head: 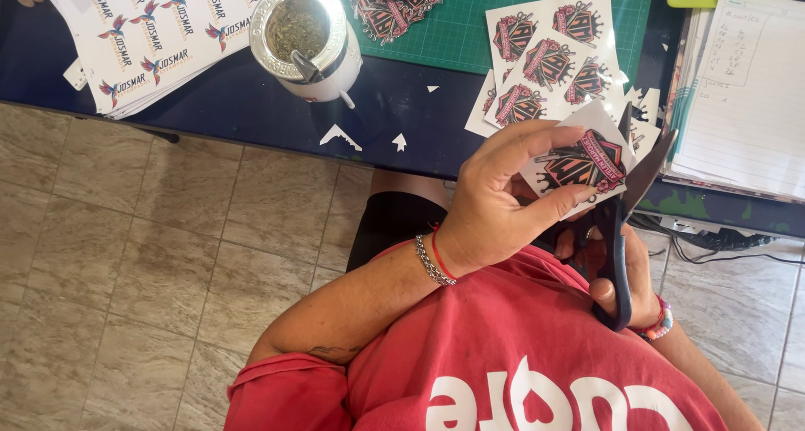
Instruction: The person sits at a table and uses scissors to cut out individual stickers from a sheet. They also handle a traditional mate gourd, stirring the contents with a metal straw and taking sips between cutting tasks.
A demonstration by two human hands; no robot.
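Note:
My left hand (501, 198) pinches a white sticker piece (583, 156) printed with a black, red and pink emblem, holding it up in front of my chest. My right hand (625, 273), mostly hidden behind the left, grips black-handled scissors (622, 230); their blades are parted around the sticker's right edge. Uncut sticker sheets (549, 58) with the same emblem lie on the dark blue table (251, 104) just beyond.
A metal-rimmed white cup of green herb (303, 38) stands on the table. A stack of printed bird-logo sheets (151, 28) lies at left, cut stickers (390, 3) on a green cutting mat (470, 24), a notebook (750, 87) at right. Paper scraps (340, 136) dot the table; tiled floor below.

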